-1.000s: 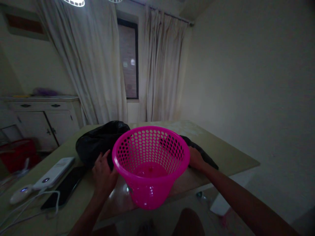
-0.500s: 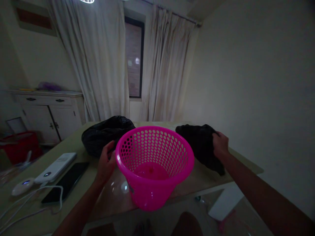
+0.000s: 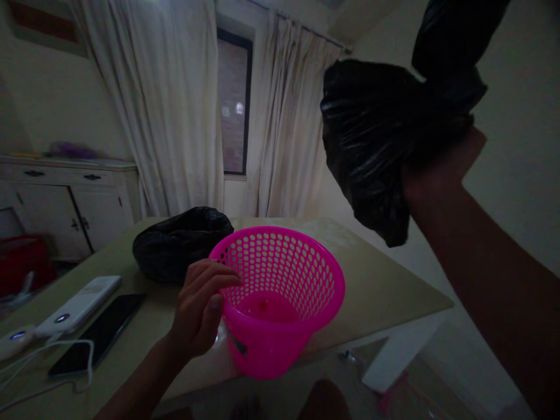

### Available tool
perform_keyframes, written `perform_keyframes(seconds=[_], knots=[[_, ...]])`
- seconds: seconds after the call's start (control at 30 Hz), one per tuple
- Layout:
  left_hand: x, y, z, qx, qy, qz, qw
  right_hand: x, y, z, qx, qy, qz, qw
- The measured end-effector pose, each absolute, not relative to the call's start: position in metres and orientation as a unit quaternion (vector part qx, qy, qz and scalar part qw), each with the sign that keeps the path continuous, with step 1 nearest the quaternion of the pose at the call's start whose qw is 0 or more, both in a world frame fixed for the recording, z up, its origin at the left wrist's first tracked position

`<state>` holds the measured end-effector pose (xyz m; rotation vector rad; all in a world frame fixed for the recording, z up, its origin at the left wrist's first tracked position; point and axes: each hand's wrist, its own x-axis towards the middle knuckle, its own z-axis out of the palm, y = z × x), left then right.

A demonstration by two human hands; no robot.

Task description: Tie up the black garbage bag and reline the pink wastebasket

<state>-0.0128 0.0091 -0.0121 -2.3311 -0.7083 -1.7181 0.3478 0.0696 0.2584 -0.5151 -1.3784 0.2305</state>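
Observation:
A pink perforated plastic basket (image 3: 284, 303) stands at the near edge of the table (image 3: 385, 286). My left hand (image 3: 201, 309) grips its left rim, thumb inside. My right hand (image 3: 441, 169) is raised high at the upper right, closed on a crumpled black plastic bag (image 3: 376, 140) that hangs in the air above the table's right side. A second bundle of black plastic (image 3: 179, 242) lies on the table behind the basket, to the left.
A white power bank (image 3: 79, 304), a dark phone (image 3: 98, 334) and white cables (image 3: 44, 373) lie on the table's left part. A white cabinet (image 3: 74, 204) stands by the left wall, with curtains (image 3: 175, 111) and a window behind. My knee (image 3: 324, 399) shows below.
My right hand lifted the black bag off the table's right side high into the air. My left hand shifted from beside the basket onto its rim.

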Motion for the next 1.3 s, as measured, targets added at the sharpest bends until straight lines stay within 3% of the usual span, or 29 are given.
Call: perform_keyframes(seconds=[0.13, 0.27, 0.47, 0.7, 0.87, 1.0, 1.17, 1.3], knots=[[-0.014, 0.007, -0.009, -0.791, -0.239, -0.559, 0.070, 0.311, 0.074, 0.244, -0.208, -0.608, 0.189, 0.743], [-0.024, 0.002, -0.016, -0.776, -0.276, -0.563, 0.074, 0.291, 0.081, 0.191, -0.238, -0.550, 0.321, 0.733], [-0.063, 0.001, -0.057, -0.652, -0.442, -0.610, 0.086, 0.286, 0.070, 0.121, -0.411, -0.599, 0.362, 0.584], [-0.142, 0.003, -0.134, -0.625, -0.680, -0.343, 0.173, 0.300, 0.060, 0.099, -0.433, -0.701, 0.340, 0.453], [-0.175, -0.006, -0.157, -0.565, -0.792, -0.184, 0.140, 0.310, 0.058, 0.086, -0.415, -0.800, 0.272, 0.338], [-0.159, 0.000, -0.123, -0.622, -0.708, -0.305, 0.137, 0.312, 0.058, 0.080, -0.392, -0.859, 0.191, 0.269], [-0.080, -0.018, -0.030, -0.639, -0.522, -0.546, 0.147, 0.310, 0.062, 0.082, -0.357, -0.891, 0.142, 0.242], [-0.021, -0.029, 0.039, -0.756, -0.384, -0.528, 0.057, 0.307, 0.060, 0.086, -0.314, -0.911, 0.109, 0.245]])
